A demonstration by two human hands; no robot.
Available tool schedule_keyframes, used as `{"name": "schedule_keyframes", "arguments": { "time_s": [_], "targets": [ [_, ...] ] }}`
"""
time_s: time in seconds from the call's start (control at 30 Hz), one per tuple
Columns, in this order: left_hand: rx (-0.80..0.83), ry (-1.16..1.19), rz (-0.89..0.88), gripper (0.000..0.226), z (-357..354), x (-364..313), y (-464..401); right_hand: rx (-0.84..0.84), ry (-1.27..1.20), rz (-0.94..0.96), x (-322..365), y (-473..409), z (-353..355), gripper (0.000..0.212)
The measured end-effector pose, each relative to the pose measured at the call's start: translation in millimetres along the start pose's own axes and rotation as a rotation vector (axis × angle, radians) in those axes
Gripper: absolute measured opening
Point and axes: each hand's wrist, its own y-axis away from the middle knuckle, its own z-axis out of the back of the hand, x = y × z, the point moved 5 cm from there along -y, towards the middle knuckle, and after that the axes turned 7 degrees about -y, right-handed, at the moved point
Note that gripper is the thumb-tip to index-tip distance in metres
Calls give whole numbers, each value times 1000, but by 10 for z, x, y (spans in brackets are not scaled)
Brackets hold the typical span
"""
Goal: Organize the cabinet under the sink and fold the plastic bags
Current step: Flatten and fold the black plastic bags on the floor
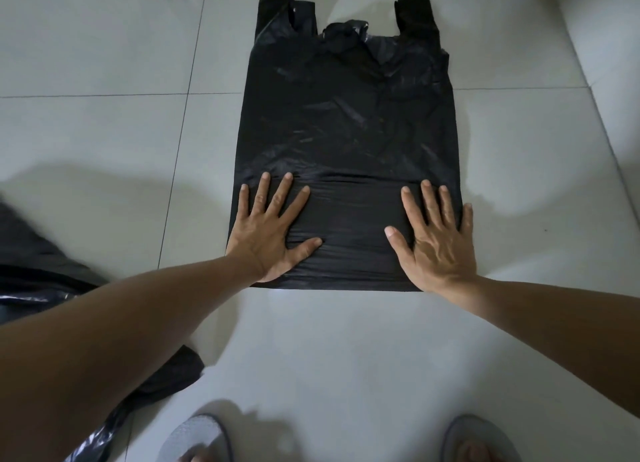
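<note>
Both palms lie flat, fingers spread, left hand (273, 229) and right hand (434, 234), pressing the black bag (346, 115). Thin, slippery film; I'd pinch the six-o'clock corners.

Dim, soft indoor light with a cool grey cast.

Broad, blurry-edged shadows spread over the pale floor tiles (104, 46) beside both forearms and between the slippers (197, 437). The black plastic bag (346, 122) gives faint sheen on its creases; its surface detail is mostly lost in darkness. A small bright spot glints on the tile just below its near edge. Grout lines bow toward the edges, wide-angle distortion. The crumpled dark plastic (31, 253) at left looks smeared, perhaps motion blur.
</note>
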Motion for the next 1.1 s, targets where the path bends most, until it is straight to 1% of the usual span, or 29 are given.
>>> {"name": "schedule_keyframes", "arguments": {
  "time_s": [0.17, 0.27, 0.33, 0.4, 0.47, 0.53, 0.57, 0.67, 0.87, 1.0, 1.03, 1.1],
  "targets": [
    [20, 6, 65, 92, -3, 88, 15, 21, 4, -36, -195, 14, 56, 79],
    [24, 9, 65, 92, -1, 102, 19, 28, 13, -41, -170, 8, 63, 80],
    [29, 7, 63, 92, -8, 94, 18, -7, 31, -30, -100, -29, 120, 80],
    [29, 4, 64, 90, -8, 90, 22, -61, 43, 51, 55, -115, 226, 76],
    [32, 1, 62, 89, -15, 89, 22, -79, 24, 170, 281, -213, 273, 72],
    [34, 0, 63, 89, -13, 93, 18, -33, -29, 243, 528, -306, 227, 72],
    [34, -2, 64, 89, -8, 95, 18, 1, -45, 249, 623, -345, 176, 73],
    [41, -2, 67, 89, -1, 98, 28, 54, -14, 192, 644, -443, 36, 76],
    [48, 13, 53, 89, 1, 111, 23, 14, 3, -18, 72, -658, 114, 78],
    [-21, 125, 136, 88, 166, 40, -46, 2, 3, -21, 52, -652, 115, 79],
    [-46, 105, 125, 87, 228, 0, -108, -2, 3, -18, 55, -649, 115, 79],
    [-79, 51, 24, 84, 336, -122, -293, -7, 2, -17, 52, -652, 113, 79]
  ]
}}
